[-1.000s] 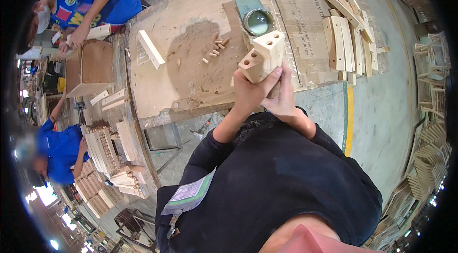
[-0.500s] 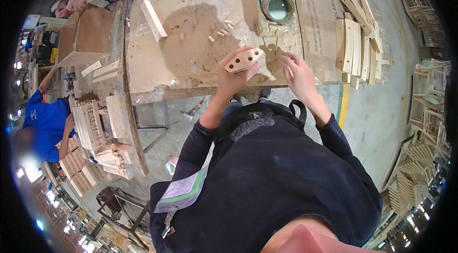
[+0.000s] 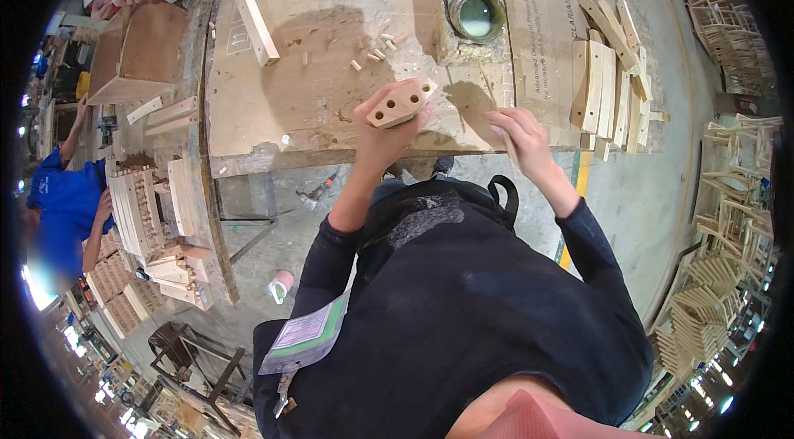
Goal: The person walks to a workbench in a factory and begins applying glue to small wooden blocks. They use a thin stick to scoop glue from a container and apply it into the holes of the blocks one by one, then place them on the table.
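Observation:
My left hand (image 3: 383,126) is closed around a pale wooden piece (image 3: 403,103), held over the near part of the bench. Its end face points up and has several round drilled holes in a row. To the right, my right hand (image 3: 523,139) is closed on a thin wooden stick (image 3: 509,148). The stick's upper part slants toward the green glue container (image 3: 477,17), which holds whitish liquid. Beyond my left hand, several short wooden dowels (image 3: 379,54) lie scattered on the cardboard-covered bench (image 3: 322,100).
A wooden bar (image 3: 258,29) lies at the left of the bench. Curved wooden slats (image 3: 608,87) are piled at the right. A brown box (image 3: 136,54) stands on the left-hand bench, near stacked wooden parts (image 3: 136,211). Two people in blue work on the left.
My right hand has closed on the thin stick near the glue container. My left hand still holds the drilled wooden piece, and the view has shifted slightly.

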